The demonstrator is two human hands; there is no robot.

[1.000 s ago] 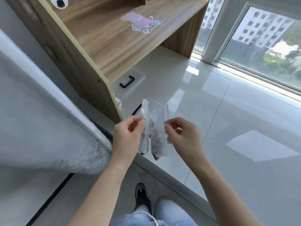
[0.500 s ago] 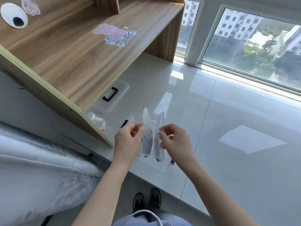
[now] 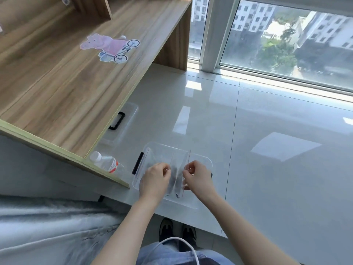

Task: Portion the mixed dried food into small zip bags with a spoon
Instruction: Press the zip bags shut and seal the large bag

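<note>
Both hands have dropped lower, now over the clear tub on the ledge. Left hand and right hand each pinch the zip bag, seemingly pressing its seal closed so nothing spills.

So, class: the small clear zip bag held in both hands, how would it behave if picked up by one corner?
The zip bag would probably flop, since its thin film bends between the left hand and right hand. It looks light, with little dark food inside. The glossy plastic may be slippery.
</note>
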